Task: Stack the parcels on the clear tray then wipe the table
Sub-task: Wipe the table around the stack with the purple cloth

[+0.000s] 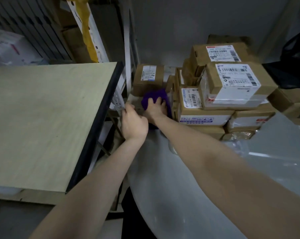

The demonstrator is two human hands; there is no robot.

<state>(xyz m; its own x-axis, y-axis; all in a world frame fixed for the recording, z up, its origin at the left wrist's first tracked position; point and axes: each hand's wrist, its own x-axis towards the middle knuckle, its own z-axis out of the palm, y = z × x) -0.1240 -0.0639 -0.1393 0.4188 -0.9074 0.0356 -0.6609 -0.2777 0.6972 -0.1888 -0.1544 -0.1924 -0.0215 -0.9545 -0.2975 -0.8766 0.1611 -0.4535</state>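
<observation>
right hand [155, 107] presses flat on the purple cloth [157, 94] beside the stacked parcels [228, 87]; left hand [134, 122] curled, can't tell its hold.

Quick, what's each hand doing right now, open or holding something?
Left hand: closed on the rim of the clear tray.
Right hand: open, fingers spread, pressing the purple cloth.

Left hand [134, 125], right hand [154, 108] and forearms are bare.
</observation>
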